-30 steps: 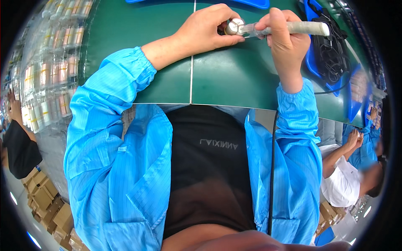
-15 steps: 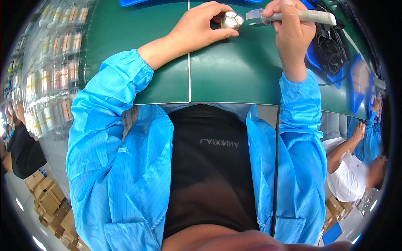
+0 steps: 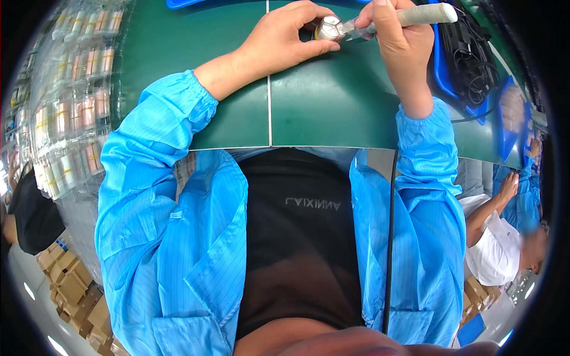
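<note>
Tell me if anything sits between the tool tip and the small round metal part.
Nothing visible does: the grey pen-shaped tool in the right hand already meets the small round silver part pinched by the left hand.

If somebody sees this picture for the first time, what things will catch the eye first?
First come the bright blue coat sleeves filling the middle of the picture. At the top, on the green mat, the left hand steadies a small round silver part while the right hand holds a pale pen-shaped tool to it. A blue tray of black cables lies on the right.
</note>
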`<state>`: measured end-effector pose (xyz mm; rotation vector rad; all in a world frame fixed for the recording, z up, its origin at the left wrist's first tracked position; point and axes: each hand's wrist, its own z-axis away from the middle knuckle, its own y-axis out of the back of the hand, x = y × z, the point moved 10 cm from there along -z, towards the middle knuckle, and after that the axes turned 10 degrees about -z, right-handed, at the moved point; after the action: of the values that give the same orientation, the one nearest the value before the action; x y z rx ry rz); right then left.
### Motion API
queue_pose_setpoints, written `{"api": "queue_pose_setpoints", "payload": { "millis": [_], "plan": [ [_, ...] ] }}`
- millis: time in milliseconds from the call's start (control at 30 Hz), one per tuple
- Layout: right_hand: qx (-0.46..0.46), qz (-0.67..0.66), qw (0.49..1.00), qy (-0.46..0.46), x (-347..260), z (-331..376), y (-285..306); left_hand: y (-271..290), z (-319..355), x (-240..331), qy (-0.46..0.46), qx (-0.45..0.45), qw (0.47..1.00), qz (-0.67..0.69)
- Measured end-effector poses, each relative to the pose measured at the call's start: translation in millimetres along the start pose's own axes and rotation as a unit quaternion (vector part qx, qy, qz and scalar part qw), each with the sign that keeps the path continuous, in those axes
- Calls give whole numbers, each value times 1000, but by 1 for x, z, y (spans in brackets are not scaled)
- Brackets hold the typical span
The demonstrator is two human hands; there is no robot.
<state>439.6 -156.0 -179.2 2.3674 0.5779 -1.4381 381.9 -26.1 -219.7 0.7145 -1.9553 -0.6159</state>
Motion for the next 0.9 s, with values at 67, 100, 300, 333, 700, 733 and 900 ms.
{"api": "queue_pose_setpoints", "payload": {
  "millis": [67,100,300,333,700,733,900],
  "plan": [
    [2,-44,999,-8,5,1,0,-2,0,1,1,-3,1000,-7],
    [4,-45,999,-5,17,1,-1,-3,-1,2,-1,-6,1000,-3],
    [59,-166,983,-43,10,2,10,-3,3,-7,-20,19,1000,9],
    [46,-118,992,-25,6,2,9,-4,2,-6,-15,13,1000,7],
    [94,-104,990,-9,4,4,23,-3,1,-7,-42,10,999,24],
    [133,-130,983,2,-1,0,35,0,1,0,-84,25,996,21],
    [167,-158,972,-54,16,-3,53,3,-2,7,-28,35,996,79]
  ]
}}
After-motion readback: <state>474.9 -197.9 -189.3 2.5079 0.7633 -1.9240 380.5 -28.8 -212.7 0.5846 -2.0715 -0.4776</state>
